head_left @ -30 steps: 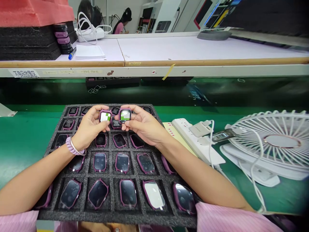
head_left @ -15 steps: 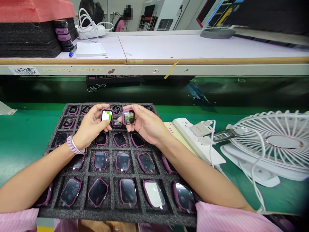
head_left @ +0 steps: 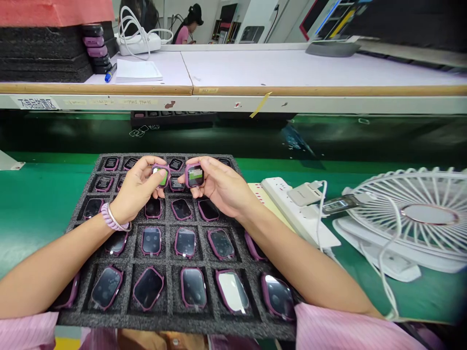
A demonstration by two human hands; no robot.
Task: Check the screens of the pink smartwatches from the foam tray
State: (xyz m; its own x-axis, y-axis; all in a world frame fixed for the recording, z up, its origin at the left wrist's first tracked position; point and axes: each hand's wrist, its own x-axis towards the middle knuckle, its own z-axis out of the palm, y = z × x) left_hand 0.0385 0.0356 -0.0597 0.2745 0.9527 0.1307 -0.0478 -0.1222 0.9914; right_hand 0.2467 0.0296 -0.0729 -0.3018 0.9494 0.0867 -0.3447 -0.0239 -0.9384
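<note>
My left hand point(head_left: 136, 187) is closed around a purple-framed smartwatch point(head_left: 164, 181), its thumb lying over the lit screen, which shows green and white. Close beside it, my right hand point(head_left: 222, 187) grips a second purple smartwatch point(head_left: 195, 176) by its edges; that screen is lit with a green band and dark areas. Both watches are held above the far half of a dark grey foam tray point(head_left: 170, 262). In the tray's compartments lie several purple watch cases, such as the watch point(head_left: 185, 242); some in the far rows have lit text. My hands and forearms hide parts of the tray.
To the right are a white power strip point(head_left: 292, 214) with plugged-in chargers and cables, and a white fan point(head_left: 419, 214). A shelf point(head_left: 255, 70) spans the back, bearing stacked black foam point(head_left: 40, 58), a notepad point(head_left: 138, 70) and a pen point(head_left: 110, 73). A person point(head_left: 186, 29) sits beyond.
My left thumb has moved up onto the middle of the left watch's screen, and the white area there shows less. The right hand keeps its watch in nearly the same place.
</note>
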